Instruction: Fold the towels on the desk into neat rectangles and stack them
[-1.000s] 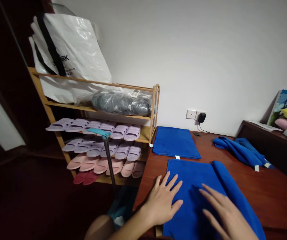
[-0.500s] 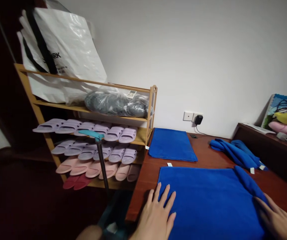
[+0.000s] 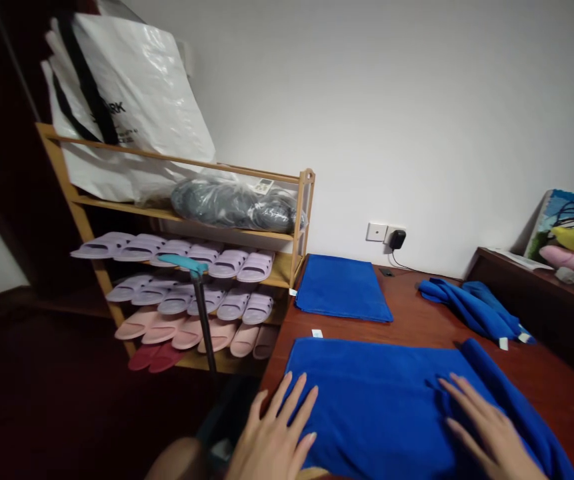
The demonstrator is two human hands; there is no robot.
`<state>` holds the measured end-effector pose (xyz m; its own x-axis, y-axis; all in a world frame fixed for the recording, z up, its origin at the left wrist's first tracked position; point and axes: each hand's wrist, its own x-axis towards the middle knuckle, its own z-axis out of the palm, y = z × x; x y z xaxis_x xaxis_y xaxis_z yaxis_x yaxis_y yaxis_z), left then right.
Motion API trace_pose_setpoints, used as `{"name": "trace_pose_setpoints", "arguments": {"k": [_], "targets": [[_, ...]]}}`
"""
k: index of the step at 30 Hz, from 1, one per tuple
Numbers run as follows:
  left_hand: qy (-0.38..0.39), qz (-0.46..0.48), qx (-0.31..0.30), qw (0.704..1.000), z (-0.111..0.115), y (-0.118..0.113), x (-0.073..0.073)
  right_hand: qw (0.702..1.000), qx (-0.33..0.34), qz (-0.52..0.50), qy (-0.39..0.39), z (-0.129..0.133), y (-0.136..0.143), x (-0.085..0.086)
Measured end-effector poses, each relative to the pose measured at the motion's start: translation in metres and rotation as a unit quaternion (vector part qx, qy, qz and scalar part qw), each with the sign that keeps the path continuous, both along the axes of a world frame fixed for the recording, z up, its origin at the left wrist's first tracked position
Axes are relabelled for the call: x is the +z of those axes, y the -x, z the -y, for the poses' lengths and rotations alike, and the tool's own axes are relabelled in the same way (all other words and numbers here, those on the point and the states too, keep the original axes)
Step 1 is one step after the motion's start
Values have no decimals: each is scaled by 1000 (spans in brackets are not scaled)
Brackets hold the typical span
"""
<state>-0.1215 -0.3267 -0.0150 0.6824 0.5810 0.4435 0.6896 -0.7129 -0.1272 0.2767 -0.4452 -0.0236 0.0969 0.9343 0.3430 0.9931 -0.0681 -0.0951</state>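
Observation:
A blue cloth (image 3: pixel 377 393) lies spread on the red-brown table (image 3: pixel 407 300), its right side in a loose roll and a white tag at its upper left corner. My left hand (image 3: pixel 279 427) rests with fingers spread on the cloth's left edge. On the right part of the cloth, just left of the rolled side, lies my right hand (image 3: pixel 491 427), its fingers apart and pressing on small wrinkles. Behind, near the wall, is a flat folded blue cloth (image 3: pixel 344 287). Crumpled blue cloths (image 3: pixel 471 307) with white tags lie at the back right.
To the left stands a wooden rack (image 3: pixel 84 223) with rows of slippers (image 3: pixel 234 263), a plastic-wrapped bundle (image 3: pixel 237 203) and a white bag (image 3: pixel 141 87). A pole with a teal top (image 3: pixel 181 262) stands before it. A black plug (image 3: pixel 397 239) sits in the wall socket.
The spread cloth has shifted left, with my left hand moving left too. My right hand has moved left from the cloth's right edge onto its surface, and its fingers have opened.

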Motion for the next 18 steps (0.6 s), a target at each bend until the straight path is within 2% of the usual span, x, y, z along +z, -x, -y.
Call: {"name": "trace_pose_setpoints", "arguments": {"k": [2,4,6,9,11,13,15,18], "targets": [[-3,3,11,1000,-1,20,-1,995,64,-4,72,-18,46,7],[-6,4,24,1000,-2,36,3,991,78,3,108,-31,78,11],[-3,0,36,999,-1,45,15,990,64,5,125,-40,97,13],[11,19,63,998,-1,36,36,990,48,-7,129,-50,106,16],[31,34,47,998,-4,20,44,991,50,-18,123,-54,104,17],[54,36,2,998,-8,5,44,992,54,-24,109,-54,91,13],[72,29,-26,997,-12,-3,37,995,57,-20,83,-48,65,3],[83,22,-20,996,-15,-5,27,999,40,3,33,-31,6,-17]]}}
